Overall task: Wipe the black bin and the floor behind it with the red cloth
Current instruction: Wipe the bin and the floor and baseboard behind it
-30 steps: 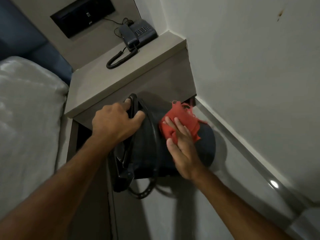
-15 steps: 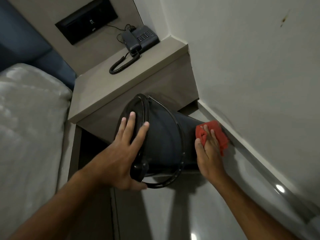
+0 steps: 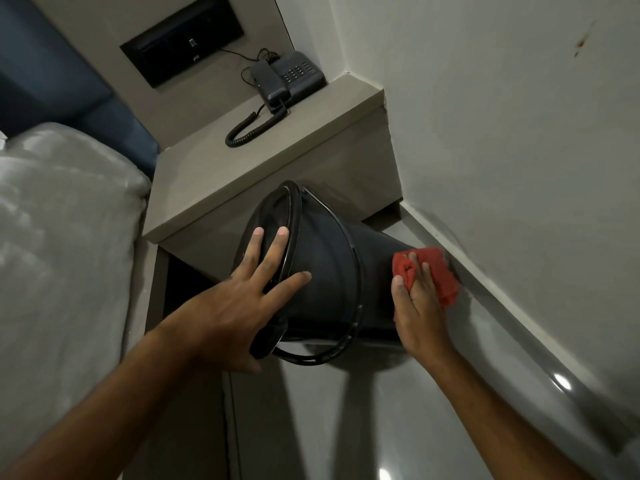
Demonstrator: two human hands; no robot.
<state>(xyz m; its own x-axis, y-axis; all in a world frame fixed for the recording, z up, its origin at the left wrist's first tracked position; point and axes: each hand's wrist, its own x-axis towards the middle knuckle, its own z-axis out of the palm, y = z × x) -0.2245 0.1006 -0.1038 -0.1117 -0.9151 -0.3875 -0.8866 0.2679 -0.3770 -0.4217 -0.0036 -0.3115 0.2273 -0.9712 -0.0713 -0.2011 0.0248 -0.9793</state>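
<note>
The black bin (image 3: 332, 271) is tipped toward me, its rim and wire handle facing lower left. My left hand (image 3: 239, 299) lies flat with spread fingers over the bin's rim and lid, holding it tilted. My right hand (image 3: 419, 306) presses the red cloth (image 3: 440, 271) onto the glossy grey floor (image 3: 398, 410) beside the bin's base, close to the skirting board (image 3: 502, 299). The cloth is bunched under my fingers and partly hidden by them.
A beige bedside cabinet (image 3: 277, 174) stands right behind the bin, with a black corded telephone (image 3: 287, 77) on top. A white bed (image 3: 59, 254) fills the left. The white wall (image 3: 519, 133) closes the right side. A dark wall panel (image 3: 180, 39) sits above the cabinet.
My right hand carried the cloth off the bin's side down to the floor by the skirting. My left hand shifted from gripping the rim to lying flat on it, and the bin tipped further.
</note>
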